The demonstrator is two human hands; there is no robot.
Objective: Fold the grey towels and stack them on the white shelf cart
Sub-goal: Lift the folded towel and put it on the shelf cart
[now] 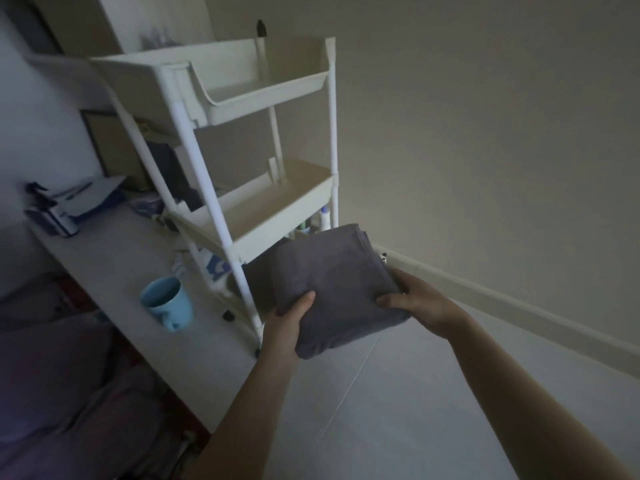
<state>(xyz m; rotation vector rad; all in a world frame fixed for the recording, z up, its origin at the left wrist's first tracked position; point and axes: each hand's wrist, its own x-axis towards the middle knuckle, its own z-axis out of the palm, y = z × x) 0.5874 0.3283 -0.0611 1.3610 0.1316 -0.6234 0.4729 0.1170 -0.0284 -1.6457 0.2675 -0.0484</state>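
Left hand (287,320) and right hand (412,301) gripping folded grey terry towel (332,285) near white plastic shelf cart (221,140); likely to snag the tray rim, loosening folds

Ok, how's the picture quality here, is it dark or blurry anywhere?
Head view: dim throughout, with darkened corners; the wide lens bends the cart posts; the blue mug and desk clutter look softly blurred; the towel in both hands stays fairly clear.
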